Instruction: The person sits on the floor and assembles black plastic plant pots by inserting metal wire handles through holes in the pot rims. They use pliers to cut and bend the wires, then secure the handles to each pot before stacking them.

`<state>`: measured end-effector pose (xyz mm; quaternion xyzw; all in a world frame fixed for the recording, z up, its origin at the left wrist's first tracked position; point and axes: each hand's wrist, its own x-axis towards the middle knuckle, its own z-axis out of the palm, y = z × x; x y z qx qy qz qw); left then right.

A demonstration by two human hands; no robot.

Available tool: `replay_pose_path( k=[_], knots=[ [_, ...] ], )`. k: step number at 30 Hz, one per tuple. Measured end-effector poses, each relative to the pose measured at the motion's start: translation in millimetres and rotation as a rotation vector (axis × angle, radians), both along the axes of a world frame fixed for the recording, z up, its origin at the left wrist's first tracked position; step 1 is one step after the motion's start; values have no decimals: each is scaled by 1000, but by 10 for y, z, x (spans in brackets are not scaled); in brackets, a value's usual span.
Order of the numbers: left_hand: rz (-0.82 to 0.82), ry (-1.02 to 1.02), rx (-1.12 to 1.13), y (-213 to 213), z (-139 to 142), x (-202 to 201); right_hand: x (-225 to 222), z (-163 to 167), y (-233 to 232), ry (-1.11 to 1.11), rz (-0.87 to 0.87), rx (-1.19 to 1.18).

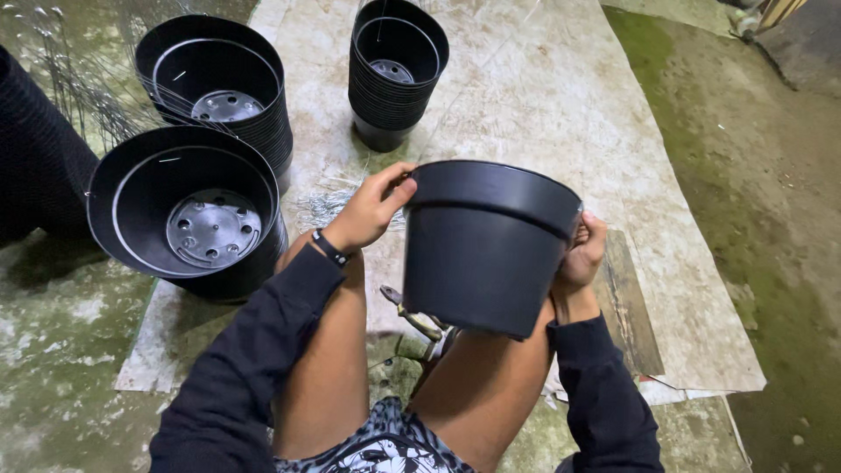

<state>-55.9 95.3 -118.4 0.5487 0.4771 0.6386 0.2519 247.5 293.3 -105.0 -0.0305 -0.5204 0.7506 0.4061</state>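
- You hold a black pot (pixel 486 250) up over your knees, near the middle of the view, clear of the ground.
- The pot is tipped: its mouth faces up and away from you, its base down toward your lap. Its axis, rim to base, leans away from you.
- Your left hand (pixel 372 208) is closed on the rim at the pot's left side, fingertips curled over the edge.
- Your right hand (pixel 582 254) grips the rim on the right side, partly hidden behind the pot wall.
- A tool (pixel 412 317) with metal handles lies under the pot between your knees; what kind, you cannot tell.
- Three stacks of black pots stand ahead: a near stack (pixel 188 215) on the left, a second stack (pixel 219 83) behind it, and a narrower far stack (pixel 394 70) straight ahead.
- Thin wires (pixel 74 79) lie in a bundle at far left, more by the far stack's foot.
- You sit on a stained pale sheet (pixel 543 96) spread over damp, mossy concrete (pixel 753 228).
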Motion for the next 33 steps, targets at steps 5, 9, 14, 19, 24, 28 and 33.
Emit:
replay_pose_path(
  k=[5,9,14,19,24,28,33],
  knots=[
    [-188,-327,60,-260,266,127,-141,81,8,-40,-84,55],
    [165,-4,76,-416,519,273,-339,387,-399,-227,-679,550],
    [362,251,69,-476,671,417,-490,774,-984,-326,-727,1125],
    [439,515,58,-390,543,612,-709,869,-1138,-554,-592,1159],
    [346,584,103,-410,355,700,-817,807,-1143,-697,-315,855],
    [280,583,73,-425,298,743,-794,838,-1144,-711,-109,737],
    [234,597,71,-443,354,784,-783,889,-1149,-698,-25,837]
  ],
)
